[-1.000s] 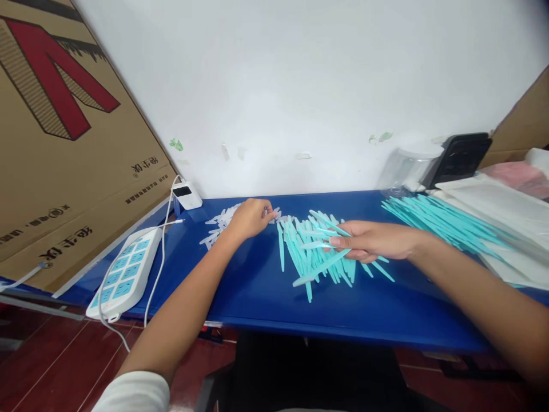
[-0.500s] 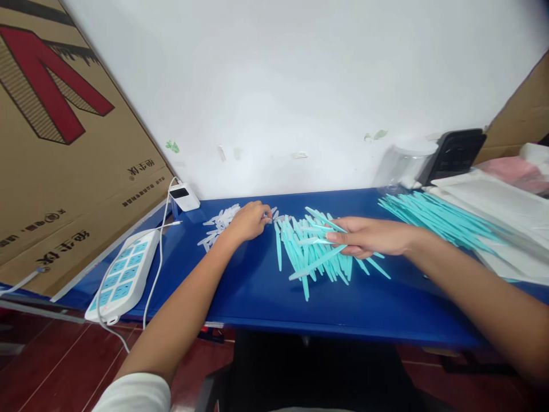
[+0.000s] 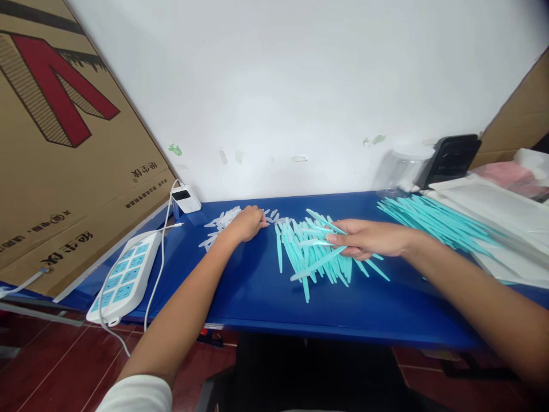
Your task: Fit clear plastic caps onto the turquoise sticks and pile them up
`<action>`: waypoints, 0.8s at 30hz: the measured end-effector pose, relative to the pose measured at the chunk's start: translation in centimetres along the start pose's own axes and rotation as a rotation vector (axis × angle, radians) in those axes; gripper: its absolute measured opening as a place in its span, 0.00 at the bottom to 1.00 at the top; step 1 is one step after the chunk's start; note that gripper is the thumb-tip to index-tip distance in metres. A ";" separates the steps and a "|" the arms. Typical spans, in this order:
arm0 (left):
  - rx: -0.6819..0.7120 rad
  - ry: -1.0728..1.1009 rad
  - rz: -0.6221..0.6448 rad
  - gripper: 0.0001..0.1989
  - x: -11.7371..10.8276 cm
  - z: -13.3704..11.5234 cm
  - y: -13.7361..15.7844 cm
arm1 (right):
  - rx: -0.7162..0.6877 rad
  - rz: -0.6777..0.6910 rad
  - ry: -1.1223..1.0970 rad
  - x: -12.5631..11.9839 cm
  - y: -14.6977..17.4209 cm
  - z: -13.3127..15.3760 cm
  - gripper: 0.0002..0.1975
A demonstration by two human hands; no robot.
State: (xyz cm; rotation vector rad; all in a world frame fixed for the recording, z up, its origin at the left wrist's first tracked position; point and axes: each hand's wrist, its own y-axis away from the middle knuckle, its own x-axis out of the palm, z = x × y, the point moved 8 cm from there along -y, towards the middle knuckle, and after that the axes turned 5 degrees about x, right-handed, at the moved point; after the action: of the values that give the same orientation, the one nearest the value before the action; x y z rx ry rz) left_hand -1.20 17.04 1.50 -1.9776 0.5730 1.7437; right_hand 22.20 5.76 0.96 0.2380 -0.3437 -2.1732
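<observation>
Over the right side of a heap of slim teal plastic sticks (image 3: 306,286), my right hand (image 3: 364,236) is closed around several teal sticks (image 3: 315,264) that fan out to the left, some with paler tips. My left hand (image 3: 250,223) is curled down at the table, its fingers drawn together among small translucent plastic pieces (image 3: 223,220). Whatever lies between those fingertips is hidden. A few more translucent pieces (image 3: 271,215) lie just right of the left fingers, beside the teal heap.
The blue table (image 3: 253,292) meets a white wall behind. On the left are a power strip (image 3: 124,277), a white cable and a small white device (image 3: 186,198). At right lie another teal bundle (image 3: 433,220), white sheets (image 3: 510,212), a clear jar (image 3: 409,169) and a black stand (image 3: 452,157).
My left hand has drawn slightly left and down, uncovering more translucent pieces to its right. My right hand keeps its hold on the teal sticks, nearly still.
</observation>
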 end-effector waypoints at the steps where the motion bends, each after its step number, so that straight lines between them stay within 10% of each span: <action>1: 0.008 0.000 -0.019 0.08 0.0 -0.3 0.0 | 0.001 0.003 0.000 0.0 0.0 -0.1 0.23; 8: 0.054 0.160 -0.127 0.10 -0.2 -2.1 -0.1 | -0.029 0.008 0.003 0.1 0.0 0.0 0.21; 15: 0.222 1.015 -0.189 0.17 -0.9 -6.5 -0.2 | -0.023 -0.054 0.034 -0.4 0.0 0.5 0.21; 24: 0.208 1.119 -0.253 0.16 -2.1 -8.1 0.8 | -0.022 -0.071 0.033 -0.9 0.1 0.2 0.21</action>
State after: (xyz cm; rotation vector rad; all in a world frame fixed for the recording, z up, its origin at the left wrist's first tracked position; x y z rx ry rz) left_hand 4.71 11.78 4.44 -2.5814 0.7352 0.2815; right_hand 22.69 6.46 1.20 0.2766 -0.2963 -2.2389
